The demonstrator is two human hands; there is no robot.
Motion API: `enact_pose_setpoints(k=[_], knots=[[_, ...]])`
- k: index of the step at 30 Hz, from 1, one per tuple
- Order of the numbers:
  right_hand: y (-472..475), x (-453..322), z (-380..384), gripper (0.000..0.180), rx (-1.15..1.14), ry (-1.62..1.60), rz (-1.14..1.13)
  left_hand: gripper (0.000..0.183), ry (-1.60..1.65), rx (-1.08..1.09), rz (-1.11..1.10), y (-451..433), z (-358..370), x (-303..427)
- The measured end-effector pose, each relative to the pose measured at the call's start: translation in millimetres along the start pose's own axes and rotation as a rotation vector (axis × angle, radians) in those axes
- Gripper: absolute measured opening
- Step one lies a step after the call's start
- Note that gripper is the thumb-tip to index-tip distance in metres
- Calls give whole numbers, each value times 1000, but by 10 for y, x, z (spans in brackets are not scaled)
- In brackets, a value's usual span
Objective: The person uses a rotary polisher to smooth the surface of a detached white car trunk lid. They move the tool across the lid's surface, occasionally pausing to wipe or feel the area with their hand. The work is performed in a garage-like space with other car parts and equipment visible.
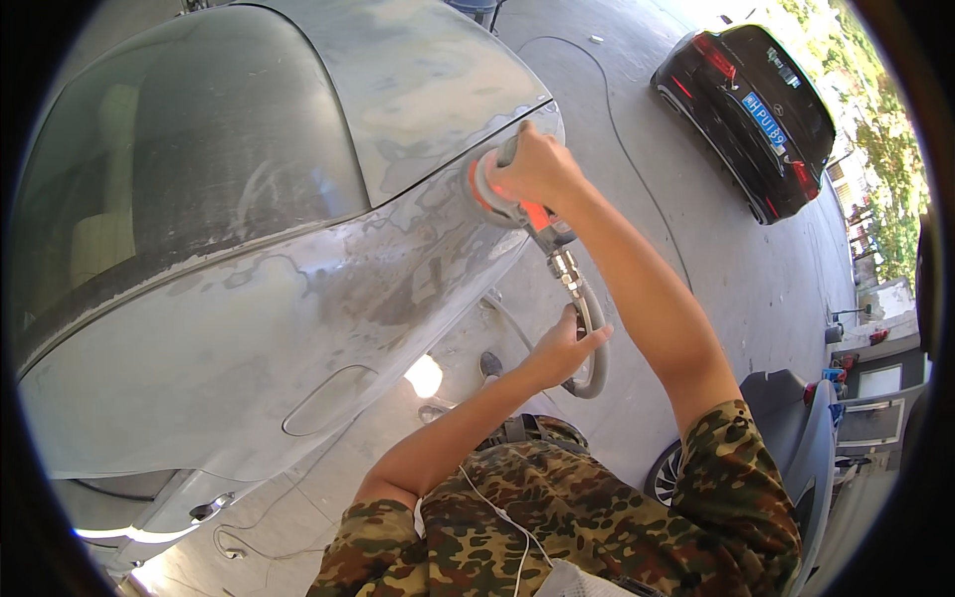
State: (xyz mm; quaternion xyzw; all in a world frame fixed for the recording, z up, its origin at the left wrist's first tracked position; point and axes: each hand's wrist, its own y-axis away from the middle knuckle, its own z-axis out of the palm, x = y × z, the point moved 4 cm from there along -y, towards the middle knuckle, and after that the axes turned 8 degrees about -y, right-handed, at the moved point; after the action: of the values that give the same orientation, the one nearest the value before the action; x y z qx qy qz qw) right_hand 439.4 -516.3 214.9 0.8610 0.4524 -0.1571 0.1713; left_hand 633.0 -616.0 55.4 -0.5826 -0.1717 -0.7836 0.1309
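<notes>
My right hand (539, 168) grips a pneumatic orbital sander (492, 179) from above. The sander's round pad rests against the rear quarter panel (403, 254) of a car, just beside the trunk lid (440, 89) seam. Grey primer with patchy, sanded-through spots covers the panel. Below the sander, a metal fitting (568, 270) joins its handle to a thick grey hose (597, 366). My left hand (563, 347) is closed around that hose near the fitting. Further left on the panel shows the outline of the fuel flap (328, 401).
The rear window (201, 127) is dusty. A thin cable (608, 97) runs over the concrete floor (716, 291), and more wires (261, 548) lie by the car's side. A black car (753, 119) stands at upper right. Behind my right arm are a wheel (664, 470) and a grey body panel (813, 463).
</notes>
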Motion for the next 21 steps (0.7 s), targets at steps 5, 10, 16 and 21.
enact_pose_setpoints(k=[5,10,16,21], knots=[[539,-326,416,69,-20,-53,-387,65,8,146,4,-108,82,-186],[600,-224,455,71,-115,-102,-370,62,19,140,-4,-204,102,-255],[100,295,-34,70,15,-62,-158,67,72,154,-19,-465,403,-141],[109,226,-4,67,-70,-11,-296,57,5,202,-26,-649,527,-89]])
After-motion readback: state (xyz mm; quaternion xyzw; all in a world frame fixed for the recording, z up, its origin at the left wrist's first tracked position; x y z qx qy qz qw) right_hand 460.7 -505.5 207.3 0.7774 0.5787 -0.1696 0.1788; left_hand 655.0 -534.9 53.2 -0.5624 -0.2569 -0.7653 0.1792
